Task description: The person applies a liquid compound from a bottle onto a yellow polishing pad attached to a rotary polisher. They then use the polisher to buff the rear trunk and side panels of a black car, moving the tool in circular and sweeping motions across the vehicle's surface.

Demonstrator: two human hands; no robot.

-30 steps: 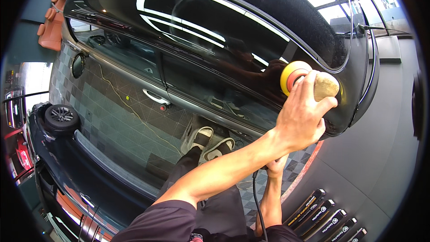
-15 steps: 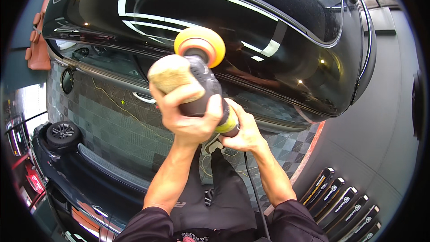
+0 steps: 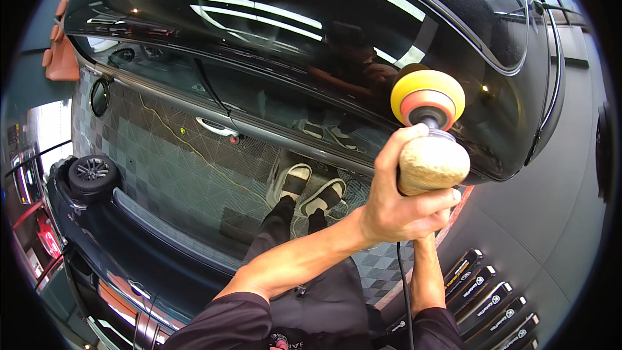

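My left hand point(image 3: 405, 210) is wrapped round the head of a handheld car polisher with a tan fluffy cover point(image 3: 434, 159) over its head. One finger reaches up along the side toward the shaft, and the thumb lies across underneath. The polisher's round yellow and orange foam pad point(image 3: 429, 97) is at a glossy black car panel point(image 3: 291, 58); its reflection shows just behind it, but contact cannot be made out. My right forearm point(image 3: 426, 279) rises to the rear of the polisher, its hand almost wholly hidden behind the left. A black cord point(image 3: 405, 291) hangs down beside it.
A silver door handle point(image 3: 216, 127) and a round mirror point(image 3: 100, 96) are at the left. Another dark car point(image 3: 168, 266) stands at lower left with a wheel point(image 3: 93, 175) near it. Several black boxes point(image 3: 495, 311) line the right wall. A thin yellow cord point(image 3: 194, 149) crosses the tiled floor.
The polisher and both hands have moved right along the car panel. My left arm now crosses in front, and my right hand, earlier seen gripping the polisher's rear, is hidden. My sandalled feet have come into view.
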